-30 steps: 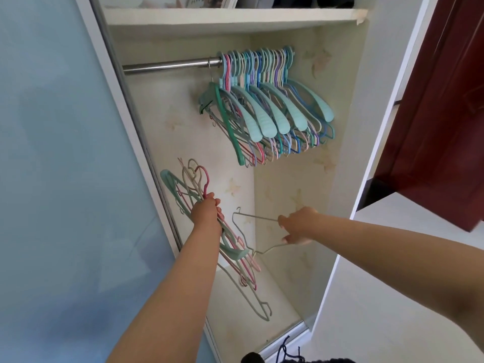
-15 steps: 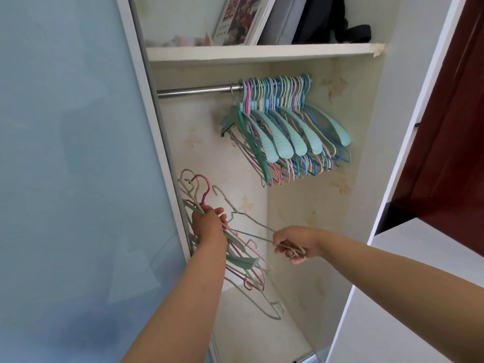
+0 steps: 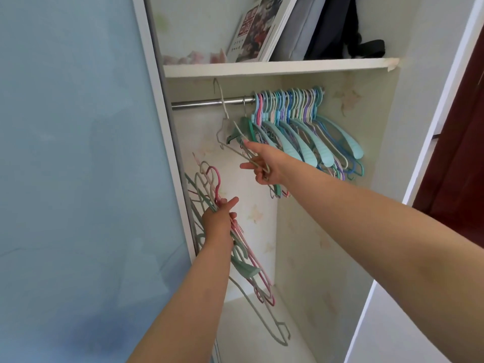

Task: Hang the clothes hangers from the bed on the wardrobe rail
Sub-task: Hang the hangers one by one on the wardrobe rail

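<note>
Head view: right hand (image 3: 264, 166) clamped on a white wire hanger (image 3: 235, 146), its hook up at the wardrobe rail (image 3: 209, 103) — left of the hung hangers (image 3: 301, 127). Left hand (image 3: 218, 222) gripping a bundle of hangers (image 3: 243, 258) low down. Calendar (image 3: 258, 30) on the shelf (image 3: 275, 66) — print unreadable.

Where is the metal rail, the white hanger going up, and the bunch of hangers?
rail (image 3: 204, 103), head view, bare stretch left of the hung hangers.
white hanger (image 3: 222, 100), head view, its neck.
bunch of hangers (image 3: 213, 179), head view, pink hook.
</note>
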